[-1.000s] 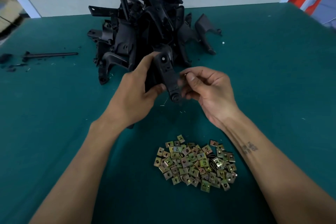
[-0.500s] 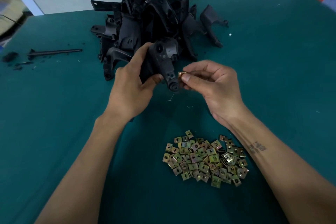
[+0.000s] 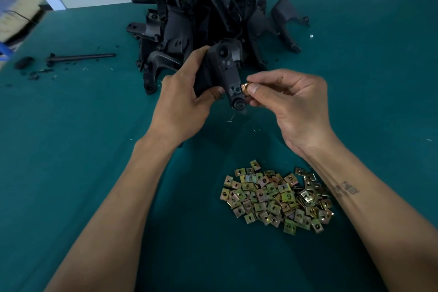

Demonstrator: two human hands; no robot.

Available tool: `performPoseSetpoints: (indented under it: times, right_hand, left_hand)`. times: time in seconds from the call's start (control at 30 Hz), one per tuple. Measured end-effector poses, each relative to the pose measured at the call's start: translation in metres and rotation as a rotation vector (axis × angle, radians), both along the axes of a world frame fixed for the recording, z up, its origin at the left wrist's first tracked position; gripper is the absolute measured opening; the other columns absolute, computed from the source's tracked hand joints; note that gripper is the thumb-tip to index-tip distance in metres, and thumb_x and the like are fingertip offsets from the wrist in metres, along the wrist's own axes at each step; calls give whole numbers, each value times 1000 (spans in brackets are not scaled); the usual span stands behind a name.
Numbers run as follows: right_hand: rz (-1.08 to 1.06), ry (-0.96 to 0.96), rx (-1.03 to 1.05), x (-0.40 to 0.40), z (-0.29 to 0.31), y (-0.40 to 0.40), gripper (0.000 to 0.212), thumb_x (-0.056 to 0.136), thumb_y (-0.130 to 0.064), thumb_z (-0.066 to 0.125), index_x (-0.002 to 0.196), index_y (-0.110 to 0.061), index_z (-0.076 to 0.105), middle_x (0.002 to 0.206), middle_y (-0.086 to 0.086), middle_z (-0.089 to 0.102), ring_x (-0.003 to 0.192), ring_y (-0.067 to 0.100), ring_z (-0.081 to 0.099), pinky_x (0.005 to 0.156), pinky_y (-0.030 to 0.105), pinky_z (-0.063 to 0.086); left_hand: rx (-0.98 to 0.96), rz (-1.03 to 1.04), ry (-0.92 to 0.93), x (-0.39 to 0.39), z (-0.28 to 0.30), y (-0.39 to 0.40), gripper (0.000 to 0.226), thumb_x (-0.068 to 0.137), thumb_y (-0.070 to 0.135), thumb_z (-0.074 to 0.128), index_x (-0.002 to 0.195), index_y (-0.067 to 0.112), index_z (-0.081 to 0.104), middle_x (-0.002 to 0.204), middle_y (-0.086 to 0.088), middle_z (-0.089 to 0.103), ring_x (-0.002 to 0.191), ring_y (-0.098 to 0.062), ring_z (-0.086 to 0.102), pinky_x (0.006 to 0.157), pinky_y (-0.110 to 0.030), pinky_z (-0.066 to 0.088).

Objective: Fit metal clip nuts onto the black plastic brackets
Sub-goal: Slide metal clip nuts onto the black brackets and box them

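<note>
Between the earlier frames and this one, the right hand (image 3: 294,106) had brought its clip nut (image 3: 245,87) out from behind the bracket's arm to the right edge of the narrow arm of the held bracket (image 3: 227,71), where nut and plastic appeared to touch. That nut was pinched between thumb and forefinger, the grip clamped on it. The left hand (image 3: 184,99) was wrapped round the bracket's wider body, thumb on the near face, holding it above the worktop (image 3: 71,149) with the slotted end pointing down toward the person. In my judgement the step in hand was seating the nut: its open mouth should face the arm's edge squarely and be pushed straight across until its hole lines up with the small holes in the arm, the left hand bracing against the push. Loose clip nuts (image 3: 276,197) lay heaped nearer the person; the bracket pile (image 3: 208,14) sat beyond the hands, with a black rod (image 3: 80,56) lying to its left.
</note>
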State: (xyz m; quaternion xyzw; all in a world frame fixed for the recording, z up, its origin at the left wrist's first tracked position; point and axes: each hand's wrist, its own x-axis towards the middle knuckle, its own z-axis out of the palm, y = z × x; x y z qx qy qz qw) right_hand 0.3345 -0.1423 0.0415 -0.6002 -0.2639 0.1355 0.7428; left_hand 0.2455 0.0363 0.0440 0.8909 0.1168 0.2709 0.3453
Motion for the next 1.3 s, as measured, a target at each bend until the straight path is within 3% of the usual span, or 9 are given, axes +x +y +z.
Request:
performPoseSetpoints:
  times: [0.4,0.6,0.87,1.3]
  right_hand:
    - [-21,47,30,-9,2,5,20,82,-1,80,91,-18,76,83,1,77,79,14,71,71,23,56]
    - [-58,76,32,-9,4,4,21,78,0,84,77,-20,78,78,3,76,74,17,72,72,24,57]
    - [-55,155,36,-7,2,5,20,78,7,80,76,-12,75,75,9,72,73,22,67,73,28,55]
    - [-46,173,55,-15,2,6,20,80,8,78,78,-11,74,76,4,74,78,21,69,77,28,55]
  left_hand:
    - [-9,7,-22,-1,0,0,61,89,18,72,144,20,48,116,10,69,107,-6,62,88,-12,46]
    - [-15,-6,-30,-1,1,-1,59,90,17,72,144,19,49,116,10,70,106,-5,62,87,-11,46]
    - [3,-28,-20,-1,1,-4,61,90,17,71,146,15,46,122,6,69,114,-7,61,96,-14,47]
    - [-26,-24,-48,-2,1,-3,59,89,15,72,143,14,49,118,9,69,109,-4,62,90,-10,44]
